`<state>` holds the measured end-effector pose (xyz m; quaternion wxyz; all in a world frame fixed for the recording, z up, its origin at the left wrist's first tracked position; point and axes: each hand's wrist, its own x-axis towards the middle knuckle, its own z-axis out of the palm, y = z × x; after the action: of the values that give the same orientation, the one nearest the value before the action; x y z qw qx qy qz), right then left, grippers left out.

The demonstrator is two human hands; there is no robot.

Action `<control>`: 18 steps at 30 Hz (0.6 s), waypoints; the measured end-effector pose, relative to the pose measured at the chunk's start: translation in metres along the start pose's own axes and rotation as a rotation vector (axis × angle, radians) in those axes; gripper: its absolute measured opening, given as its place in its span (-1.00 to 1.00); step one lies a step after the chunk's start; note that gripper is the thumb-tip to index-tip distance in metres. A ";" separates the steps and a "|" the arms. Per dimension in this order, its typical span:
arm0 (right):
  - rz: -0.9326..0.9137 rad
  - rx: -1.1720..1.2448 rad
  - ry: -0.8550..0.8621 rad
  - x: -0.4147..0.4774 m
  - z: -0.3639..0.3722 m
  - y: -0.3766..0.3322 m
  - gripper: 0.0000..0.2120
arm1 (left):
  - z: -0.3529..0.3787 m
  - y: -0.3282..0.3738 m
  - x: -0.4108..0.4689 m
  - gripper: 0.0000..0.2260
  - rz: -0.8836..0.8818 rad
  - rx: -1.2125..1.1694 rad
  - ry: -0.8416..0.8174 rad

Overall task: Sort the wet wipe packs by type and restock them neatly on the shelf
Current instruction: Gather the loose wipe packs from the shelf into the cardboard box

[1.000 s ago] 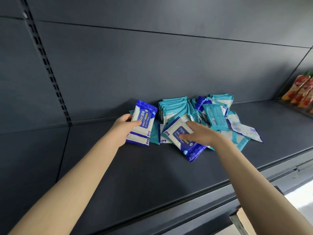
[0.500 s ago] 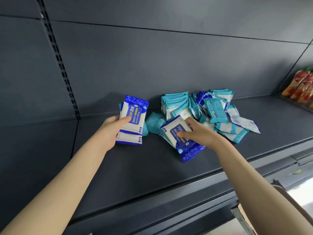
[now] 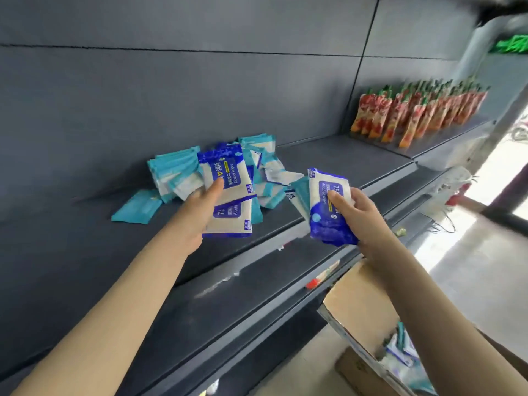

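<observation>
While the left hand (image 3: 197,214) and right hand (image 3: 364,214) grip blue packs (image 3: 228,175), teal packs (image 3: 171,170) (heaped) crowd the shelf (image 3: 343,155)

Only two hands and forearms of the person show. The left hand (image 3: 197,215) runs back into a long left forearm (image 3: 114,295), bare from the wrist all the way to the lower frame edge and broadening away from the hand. The right hand (image 3: 365,215) joins a right forearm (image 3: 434,304) that is likewise bare behind its wrist and widens toward the frame corner. The skin looks smooth; fingernails on both hands are too blurred to make out.
</observation>
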<state>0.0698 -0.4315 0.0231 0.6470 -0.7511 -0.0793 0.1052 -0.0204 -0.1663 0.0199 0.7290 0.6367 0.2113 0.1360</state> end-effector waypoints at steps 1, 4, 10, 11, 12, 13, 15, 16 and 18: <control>-0.004 -0.006 0.024 -0.009 -0.028 0.007 -0.70 | 0.029 -0.006 -0.003 -0.82 -0.002 0.015 -0.040; 0.020 0.016 0.121 -0.034 -0.112 0.038 -0.73 | 0.113 -0.037 -0.014 -0.78 -0.026 0.090 -0.137; 0.252 0.111 0.327 -0.076 -0.235 0.115 -0.70 | 0.241 -0.120 -0.033 -0.68 -0.195 0.232 -0.318; 0.313 0.139 0.361 -0.080 -0.249 0.131 -0.73 | 0.258 -0.134 -0.036 -0.69 -0.236 0.241 -0.336; 0.377 0.153 0.399 -0.083 -0.264 0.149 -0.72 | 0.275 -0.148 -0.037 -0.69 -0.275 0.250 -0.355; 0.438 0.164 0.440 -0.085 -0.277 0.169 -0.68 | 0.289 -0.164 -0.037 -0.70 -0.317 0.257 -0.378; 0.539 0.212 0.534 -0.088 -0.297 0.207 -0.60 | 0.315 -0.194 -0.036 -0.71 -0.405 0.272 -0.417; 0.576 0.245 0.592 -0.089 -0.306 0.224 -0.61 | 0.328 -0.211 -0.032 -0.70 -0.451 0.281 -0.425; 0.631 0.315 0.707 -0.087 -0.324 0.258 -0.64 | 0.354 -0.242 -0.025 -0.68 -0.537 0.303 -0.444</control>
<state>0.0655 -0.8021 -0.1810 0.6764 -0.6214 0.3928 0.0455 0.1111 -0.5228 -0.1799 0.6644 0.6732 0.2252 -0.2338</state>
